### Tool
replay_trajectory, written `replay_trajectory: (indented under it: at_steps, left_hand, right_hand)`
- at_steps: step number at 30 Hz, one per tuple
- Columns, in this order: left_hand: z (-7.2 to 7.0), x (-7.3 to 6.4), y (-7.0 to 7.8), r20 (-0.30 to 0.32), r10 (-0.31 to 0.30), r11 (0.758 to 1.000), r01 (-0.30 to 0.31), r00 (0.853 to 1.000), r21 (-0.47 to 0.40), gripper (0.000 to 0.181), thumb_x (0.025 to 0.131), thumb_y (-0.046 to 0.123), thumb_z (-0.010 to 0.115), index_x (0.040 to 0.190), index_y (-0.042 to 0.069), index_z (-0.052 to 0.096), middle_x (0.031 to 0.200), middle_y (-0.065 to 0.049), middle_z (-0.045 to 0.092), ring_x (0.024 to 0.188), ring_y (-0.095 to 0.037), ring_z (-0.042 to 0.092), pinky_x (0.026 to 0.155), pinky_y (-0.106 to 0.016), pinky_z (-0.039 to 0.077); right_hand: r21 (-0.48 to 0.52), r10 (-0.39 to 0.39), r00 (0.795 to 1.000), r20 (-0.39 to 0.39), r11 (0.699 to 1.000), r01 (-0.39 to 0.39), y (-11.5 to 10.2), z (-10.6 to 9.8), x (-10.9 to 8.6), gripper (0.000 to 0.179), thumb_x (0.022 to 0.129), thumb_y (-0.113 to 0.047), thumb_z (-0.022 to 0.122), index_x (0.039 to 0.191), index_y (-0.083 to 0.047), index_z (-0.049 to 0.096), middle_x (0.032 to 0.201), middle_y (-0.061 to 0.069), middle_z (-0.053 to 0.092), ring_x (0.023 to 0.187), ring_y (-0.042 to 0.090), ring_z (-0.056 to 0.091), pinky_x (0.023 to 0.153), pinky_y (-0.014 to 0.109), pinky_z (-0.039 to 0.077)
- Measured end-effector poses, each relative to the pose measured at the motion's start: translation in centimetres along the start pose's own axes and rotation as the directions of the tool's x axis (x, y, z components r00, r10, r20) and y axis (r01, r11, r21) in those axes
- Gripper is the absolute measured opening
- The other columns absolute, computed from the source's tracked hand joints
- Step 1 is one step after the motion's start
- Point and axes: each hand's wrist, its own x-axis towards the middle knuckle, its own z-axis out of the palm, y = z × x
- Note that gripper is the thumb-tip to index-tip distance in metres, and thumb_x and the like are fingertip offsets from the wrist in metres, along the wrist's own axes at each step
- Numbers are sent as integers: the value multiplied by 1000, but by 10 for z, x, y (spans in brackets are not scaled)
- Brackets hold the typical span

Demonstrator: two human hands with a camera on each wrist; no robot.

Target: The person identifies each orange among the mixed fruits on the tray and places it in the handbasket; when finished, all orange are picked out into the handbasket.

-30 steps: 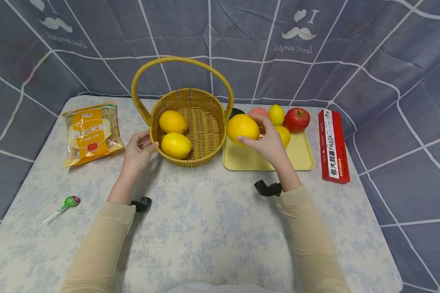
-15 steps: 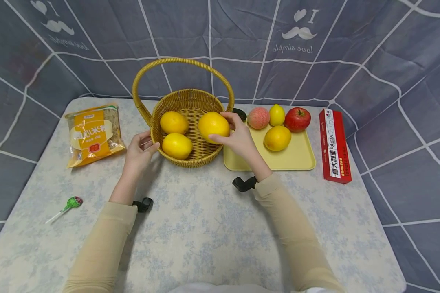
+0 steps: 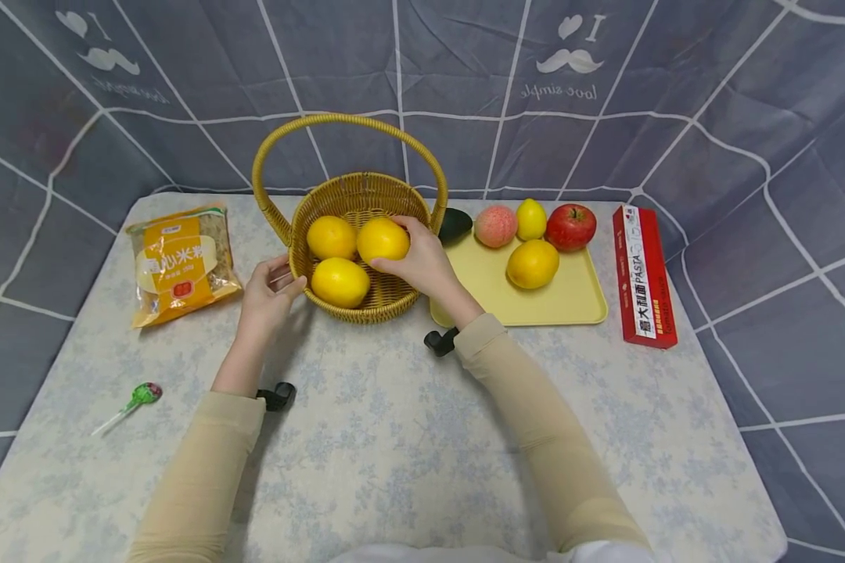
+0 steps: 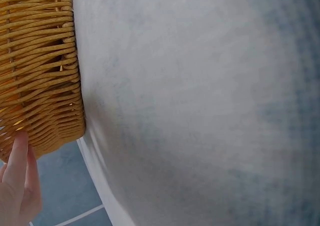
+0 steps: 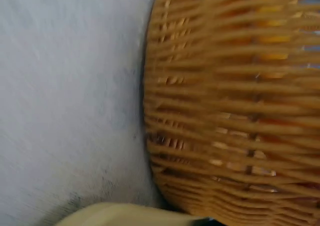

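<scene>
In the head view my right hand (image 3: 422, 258) holds a large yellow fruit (image 3: 383, 238) inside the round wicker basket (image 3: 394, 301). Thumb and fingers curl round its right side. Two more yellow fruits lie at the basket's left: a rear fruit (image 3: 332, 237) and a front fruit (image 3: 340, 282). My left hand (image 3: 264, 293) touches the basket's left side. In the left wrist view, that hand's digits (image 4: 19, 153) rest against the outer wicker wall. Only the basket's outer wall (image 5: 225, 101) shows clearly in the right wrist view; the right hand is hidden there.
Right of the basket, a pale yellow tray (image 3: 570, 305) bears a yellow fruit (image 3: 533, 264). A dark green fruit (image 3: 454, 226), peach (image 3: 496, 226), lemon (image 3: 531, 219) and apple (image 3: 571, 227) lie along its back. Around stand a pasta box (image 3: 644, 277), food bag (image 3: 183, 266) and lollipop (image 3: 141, 395).
My right hand has carried the yellow fruit left from over the tray into the basket and lowered it beside the other two. The left hand stays at the basket's side.
</scene>
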Motion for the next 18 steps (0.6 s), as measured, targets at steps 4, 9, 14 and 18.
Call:
replay_trajectory:
  at_steps: [4, 9, 14, 18]
  left_hand:
    - [1, -1, 0, -3, -2, 1000, 2, 1000, 0, 59, 102, 19, 54, 153, 8, 29, 152, -15, 38, 141, -28, 41, 113, -39, 43]
    - [1, -2, 0, -7, -6, 1000, 6, 1000, 0, 59, 102, 19, 54, 154, 8, 28, 153, -15, 37, 141, -28, 40, 113, -40, 43]
    - [3, -1, 1, -15, -7, 1000, 7, 1000, 1, 59, 102, 20, 54, 154, 9, 28, 152, -15, 38, 140, -27, 41, 113, -39, 44]
    - [3, -1, 1, -24, -12, 1000, 12, 1000, -1, 59, 101, 18, 55, 153, 9, 29, 151, -15, 39, 140, -27, 42, 112, -38, 44]
  right_hand:
    - [-81, 1, 999, 35, 997, 2, 1, 2, 9, 79, 83, -37, 78, 147, -10, 41, 147, 8, 49, 126, 27, 53, 104, 41, 49]
    - [-153, 5, 997, 78, 988, 7, 1, 4, 15, 80, 85, -36, 77, 149, -8, 38, 149, 10, 46, 131, 27, 50, 108, 40, 45]
    - [-282, 2, 995, 101, 959, 27, 1, 9, 22, 81, 85, -34, 77, 150, -6, 37, 150, 12, 46, 133, 28, 49, 109, 42, 45]
    - [-348, 12, 992, 127, 937, 33, 1, 13, 24, 81, 86, -36, 76, 150, -8, 36, 151, 12, 45, 131, 30, 51, 107, 46, 46]
